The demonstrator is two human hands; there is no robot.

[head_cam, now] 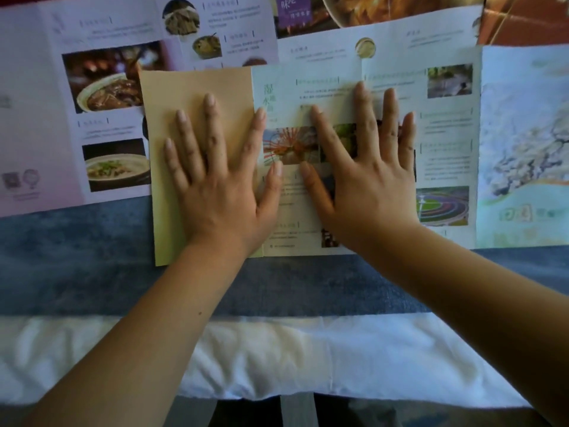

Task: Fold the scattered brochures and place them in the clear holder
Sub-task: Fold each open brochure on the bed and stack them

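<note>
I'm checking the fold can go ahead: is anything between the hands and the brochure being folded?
Nothing visible is. The left hand lies flat on the tan folded panel, the right hand flat on the green brochure beside it. The holder isn't in view.

We see a blue cloth [92, 266] spread flat, a white sheet [338, 359] bunched along its near edge, and a reddish-brown surface [529, 23] far right.

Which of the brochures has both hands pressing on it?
The green brochure in the middle, with its tan panel folded over: left hand and right hand lie flat on it. The pink food brochure lies untouched.
</note>
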